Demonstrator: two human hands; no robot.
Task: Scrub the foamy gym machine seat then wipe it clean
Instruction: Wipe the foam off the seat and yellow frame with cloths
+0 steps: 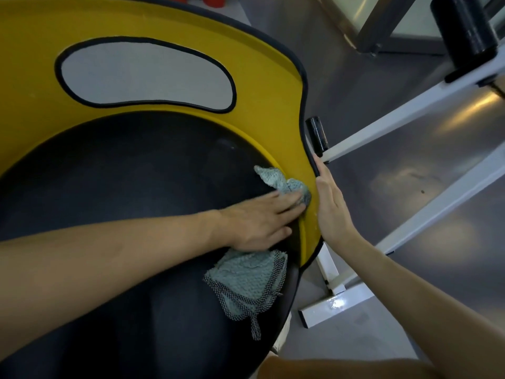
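Observation:
The round black seat (131, 187) fills the lower left, framed by a yellow shell (169, 20) with a black edge trim. A pale green cloth (251, 280) with a dark checked border lies on the seat's right side. My left hand (259, 220) presses flat on that cloth with straight fingers, pushing its bunched end into the groove between seat and shell. My right hand (332, 203) holds the shell's outer right edge, its fingers wrapped around the black trim. No foam shows on the seat.
A kidney-shaped opening (144, 75) in the yellow shell shows grey floor. White metal frame bars (396, 124) run to the right, with a black grip (317, 134) near the shell and a black roller pad (464, 28) at the upper right. Grey floor (382, 187) lies beyond.

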